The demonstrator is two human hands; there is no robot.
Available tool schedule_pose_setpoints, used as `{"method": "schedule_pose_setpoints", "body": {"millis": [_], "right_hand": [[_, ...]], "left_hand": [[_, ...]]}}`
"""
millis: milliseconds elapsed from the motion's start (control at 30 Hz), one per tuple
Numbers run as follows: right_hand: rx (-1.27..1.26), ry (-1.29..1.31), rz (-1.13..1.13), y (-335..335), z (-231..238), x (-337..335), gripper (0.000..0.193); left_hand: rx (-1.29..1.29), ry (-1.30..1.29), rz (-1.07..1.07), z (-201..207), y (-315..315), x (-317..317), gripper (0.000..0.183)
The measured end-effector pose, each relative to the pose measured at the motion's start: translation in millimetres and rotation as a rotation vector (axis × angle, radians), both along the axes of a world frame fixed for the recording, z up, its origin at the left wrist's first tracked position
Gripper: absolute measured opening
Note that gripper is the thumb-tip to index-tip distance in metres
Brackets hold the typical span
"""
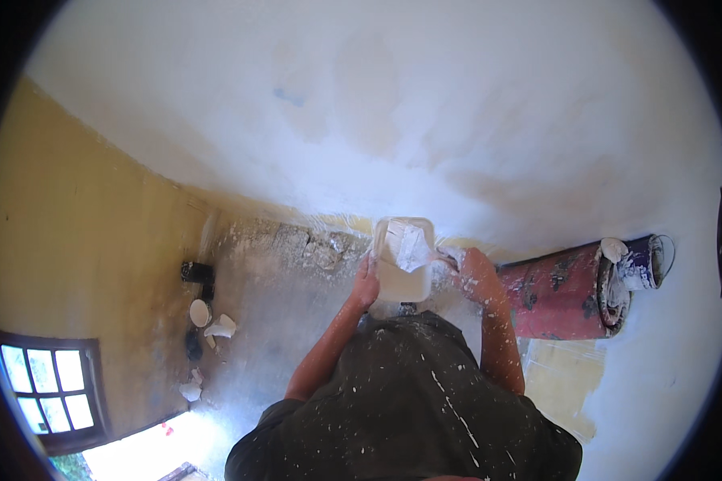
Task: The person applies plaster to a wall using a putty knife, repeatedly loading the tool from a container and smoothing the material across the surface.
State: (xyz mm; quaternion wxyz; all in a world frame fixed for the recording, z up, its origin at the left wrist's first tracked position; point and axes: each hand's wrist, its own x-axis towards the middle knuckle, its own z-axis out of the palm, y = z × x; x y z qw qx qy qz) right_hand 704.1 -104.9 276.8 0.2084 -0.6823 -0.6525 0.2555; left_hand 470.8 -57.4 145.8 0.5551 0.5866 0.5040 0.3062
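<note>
My left hand (367, 282) grips the left side of a cream rectangular plastic tub (403, 289) in front of my chest. In my right hand (476, 277) is a putty knife (444, 257), its fingers closed round the handle at the tub's right side. The knife's blade reaches over the tub and is hidden under a thick lump of white paste (411, 247). White specks cover my right hand and forearm. Whether the paste rests on the tub's bottom or only on the blade, I cannot tell.
Ahead rises a wall (361, 120) smeared with white coating. A yellow wall (96, 232) with a window (52, 389) stands at left. On the right are a red drum (557, 293) and a paint bucket (646, 263). Rubble (319, 252) and white scraps (221, 327) lie on the floor.
</note>
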Motion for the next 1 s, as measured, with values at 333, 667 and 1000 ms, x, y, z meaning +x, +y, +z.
{"method": "schedule_pose_setpoints", "body": {"millis": [333,667,1000], "right_hand": [[0.140,0.686,-0.058,-7.9,-51.9,27.1,0.035],[0.606,0.573,-0.127,56.6,-14.5,11.2,0.037],[0.651,0.953,-0.316,116.7,86.6,-24.7,0.031]], "left_hand": [[-0.344,-0.548,0.367,-78.7,9.6,8.5,0.046],[-0.372,-0.563,0.396,-57.7,15.0,12.6,0.042],[-0.070,-0.219,0.078,-58.3,65.3,-1.9,0.051]]}}
